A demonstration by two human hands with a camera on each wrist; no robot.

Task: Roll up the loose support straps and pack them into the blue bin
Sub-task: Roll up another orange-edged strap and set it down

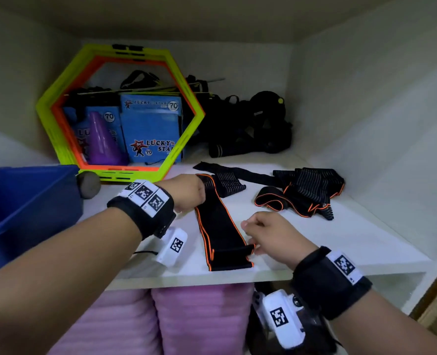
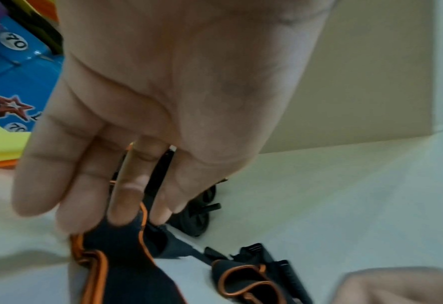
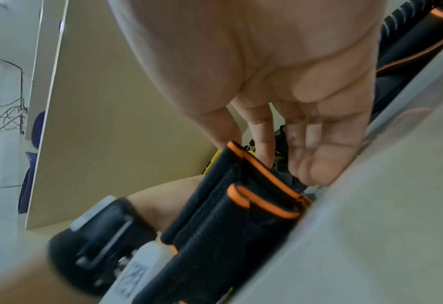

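A long black support strap with orange trim [image 1: 220,226] lies flat on the white shelf [image 1: 314,239], running from the front edge toward the back. My left hand [image 1: 186,190] rests on its far end. In the left wrist view the straight fingertips [image 2: 121,216] press on the strap [image 2: 127,267]. My right hand [image 1: 258,231] is at the strap's near right corner; thumb and index finger pinch the folded orange-trimmed edge [image 3: 241,156]. The blue bin [image 1: 20,201] stands at the left end of the shelf. Loose straps [image 1: 309,193] lie in a heap to the right.
Another striped strap [image 1: 230,184] lies behind my left hand. A grey roll [image 1: 89,184] sits beside the bin. Yellow and orange hexagon rings [image 1: 186,116], blue boxes, a purple cone and a pile of black gear [image 1: 253,129] fill the back. Pink mats [image 1: 199,319] are below.
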